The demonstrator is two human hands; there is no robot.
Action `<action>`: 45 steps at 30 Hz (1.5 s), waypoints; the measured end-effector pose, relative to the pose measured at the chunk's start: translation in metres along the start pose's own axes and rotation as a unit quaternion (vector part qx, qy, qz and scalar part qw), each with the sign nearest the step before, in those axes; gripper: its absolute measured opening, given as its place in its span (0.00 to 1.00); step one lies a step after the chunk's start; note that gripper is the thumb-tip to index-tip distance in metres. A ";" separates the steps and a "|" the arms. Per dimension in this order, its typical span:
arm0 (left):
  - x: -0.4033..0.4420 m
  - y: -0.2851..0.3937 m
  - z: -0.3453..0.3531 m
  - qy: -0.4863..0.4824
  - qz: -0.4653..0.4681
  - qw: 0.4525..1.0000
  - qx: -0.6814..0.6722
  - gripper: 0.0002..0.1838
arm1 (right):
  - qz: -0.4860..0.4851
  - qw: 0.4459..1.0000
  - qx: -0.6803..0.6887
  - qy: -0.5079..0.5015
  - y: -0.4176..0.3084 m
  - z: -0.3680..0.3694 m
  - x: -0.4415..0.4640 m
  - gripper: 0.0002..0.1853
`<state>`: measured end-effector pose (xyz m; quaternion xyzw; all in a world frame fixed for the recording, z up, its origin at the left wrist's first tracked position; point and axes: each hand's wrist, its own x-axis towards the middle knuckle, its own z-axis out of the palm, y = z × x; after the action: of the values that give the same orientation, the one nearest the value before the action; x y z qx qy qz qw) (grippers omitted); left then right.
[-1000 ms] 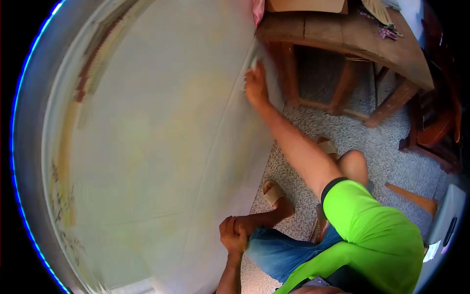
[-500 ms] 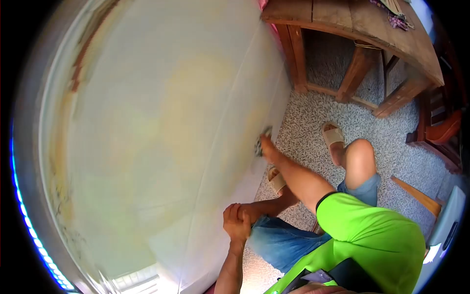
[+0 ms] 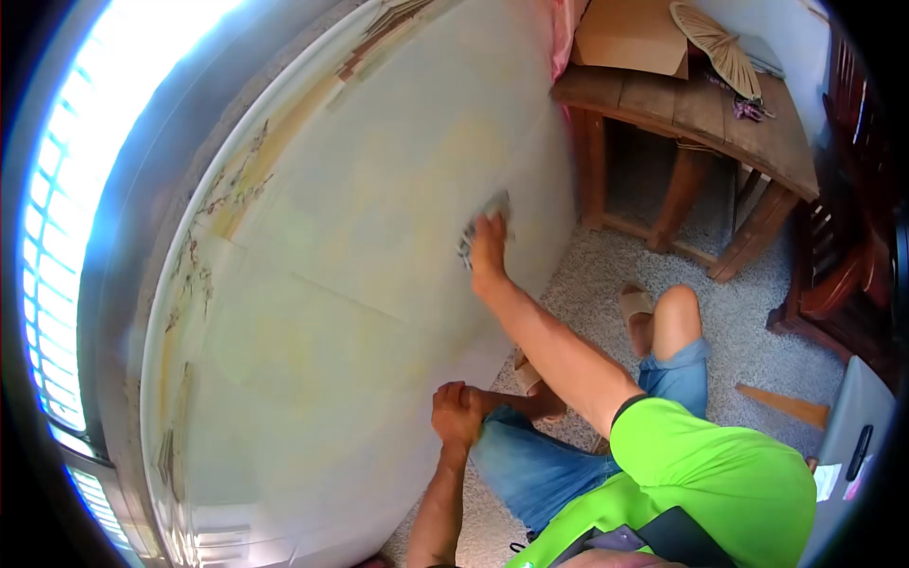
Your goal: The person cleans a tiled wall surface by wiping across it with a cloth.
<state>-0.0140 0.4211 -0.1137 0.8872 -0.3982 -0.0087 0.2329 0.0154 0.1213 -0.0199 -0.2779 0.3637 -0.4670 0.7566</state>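
Note:
My right hand [image 3: 489,248] presses a grey patterned cloth [image 3: 496,204] against a large pale panel [image 3: 360,237]. Parts of the cloth stick out above and to the left of the fingers. The panel has faint yellowish patches and painted branches near its far edge. Closed over my bent knee, my left hand [image 3: 457,413] stays lower down, close to the panel's lower part.
A wooden table [image 3: 653,93] at the upper right bears a cardboard box [image 3: 630,38] and a woven fan [image 3: 724,57]. Dark wooden furniture [image 3: 833,275] and a grey case [image 3: 857,426] are at the right. A barred window [image 3: 57,284] is at the left.
My right hand went down along the panel's right side with the cloth, then up and left onto its surface. The view has shifted, showing more window and tabletop. My left hand stays on my knee.

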 end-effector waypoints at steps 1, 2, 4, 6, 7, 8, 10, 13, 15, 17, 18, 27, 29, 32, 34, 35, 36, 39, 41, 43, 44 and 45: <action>0.000 0.001 0.000 -0.003 0.001 1.000 -0.002 0.17 | -0.110 0.990 -0.085 0.017 -0.010 0.018 0.001 0.34; 0.004 0.006 0.000 -0.008 0.003 1.000 0.005 0.16 | -0.188 0.973 -0.130 -0.026 -0.033 0.031 -0.005 0.35; 0.010 0.014 0.001 -0.011 0.013 1.000 0.010 0.16 | -0.343 0.915 -0.200 -0.071 -0.072 0.052 -0.022 0.36; 0.011 0.020 0.003 0.007 0.024 1.000 0.020 0.15 | -0.422 0.875 -0.226 -0.072 -0.096 0.069 -0.033 0.35; 0.011 0.022 0.004 0.009 0.026 0.999 0.019 0.15 | -0.493 0.829 -0.243 -0.102 -0.106 0.076 -0.039 0.35; 0.009 0.021 0.006 0.013 0.031 0.999 0.023 0.15 | -0.558 0.777 -0.259 -0.131 -0.115 0.080 -0.045 0.35; 0.009 0.024 0.006 0.018 0.038 0.999 0.030 0.15 | -0.589 0.749 -0.270 -0.139 -0.133 0.081 -0.043 0.34; 0.011 0.024 0.003 -0.003 0.012 1.000 0.005 0.18 | -0.642 0.702 -0.279 -0.130 -0.153 0.083 0.002 0.33; 0.009 0.017 0.004 0.003 0.024 1.000 0.012 0.18 | -0.643 0.721 -0.245 -0.079 -0.156 0.076 0.054 0.34; 0.008 0.018 0.001 0.006 0.019 1.000 0.010 0.17 | -0.581 0.770 -0.260 -0.033 -0.160 0.053 0.097 0.34; 0.008 0.018 0.000 0.010 0.016 1.000 0.007 0.17 | -0.537 0.807 -0.241 -0.044 -0.154 0.037 0.116 0.34; 0.011 0.019 0.002 -0.004 0.012 0.999 0.037 0.16 | -0.136 0.973 -0.171 -0.076 -0.013 -0.065 0.144 0.35; 0.008 0.016 0.004 0.006 0.024 0.999 0.045 0.16 | -0.179 0.963 -0.187 -0.069 -0.022 -0.043 0.111 0.35; 0.008 0.014 0.003 0.016 0.037 0.998 0.044 0.16 | -0.295 0.912 -0.260 -0.120 -0.095 0.000 0.043 0.36; 0.007 0.010 0.005 0.017 0.041 0.998 0.035 0.16 | -0.388 0.866 -0.279 -0.146 -0.134 0.023 0.040 0.37; 0.007 0.007 0.007 0.022 0.047 0.998 0.037 0.16 | -0.433 0.840 -0.291 -0.150 -0.152 0.034 0.043 0.37; 0.008 0.005 0.009 0.027 0.053 0.997 0.039 0.15 | -0.435 0.838 -0.292 -0.149 -0.166 0.043 0.054 0.37; 0.010 0.019 -0.003 0.014 0.048 0.998 0.044 0.15 | -0.550 0.776 -0.287 -0.115 -0.205 0.065 0.098 0.36; 0.011 0.013 0.001 0.014 0.044 0.998 0.036 0.15 | -0.577 0.767 -0.265 -0.092 -0.231 0.067 0.132 0.35; 0.015 0.013 0.001 0.014 0.040 0.999 0.030 0.14 | -0.579 0.767 -0.262 -0.091 -0.250 0.062 0.175 0.35; 0.015 0.017 -0.005 0.004 0.054 0.998 0.028 0.14 | -0.581 0.767 -0.258 -0.089 -0.259 0.058 0.192 0.35; 0.016 0.019 -0.008 -0.005 0.068 0.997 0.026 0.14 | -0.581 0.767 -0.256 -0.092 -0.268 0.053 0.205 0.35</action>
<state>-0.0148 0.4024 -0.0959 0.8639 -0.4585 0.0134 0.2078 -0.0158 -0.1703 0.1547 -0.6615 0.1670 -0.6790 0.2712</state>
